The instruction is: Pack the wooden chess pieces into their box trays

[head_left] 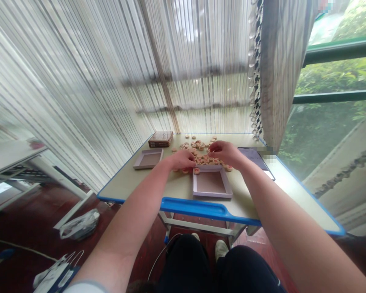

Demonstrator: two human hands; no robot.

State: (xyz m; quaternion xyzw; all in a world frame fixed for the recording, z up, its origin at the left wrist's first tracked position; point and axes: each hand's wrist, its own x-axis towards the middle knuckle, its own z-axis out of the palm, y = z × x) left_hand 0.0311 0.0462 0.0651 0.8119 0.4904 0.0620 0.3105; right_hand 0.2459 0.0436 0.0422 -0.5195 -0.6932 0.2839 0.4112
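Round wooden xiangqi pieces (pixel 199 161), several with red characters, lie in a loose heap at the middle of the table. My left hand (pixel 183 158) reaches into the heap's left side, fingers bent and close together; whatever they hold is hidden. On the other side, my right hand (pixel 223 151) has its fingers curled down, with a pale piece (pixel 209 150) at the fingertips. Just in front of the heap is a shallow open box tray (pixel 212 194), white-rimmed with a brown bottom. One piece (pixel 197 171) is at its far left corner.
A second shallow box part (pixel 148 166) lies to the left, with a brown closed box (pixel 161 139) behind it. A dark flat tablet-like thing (pixel 253 159) lies at the right. The table has a blue edge (pixel 195 207). Plastic bags (pixel 81 224) sit on the floor.
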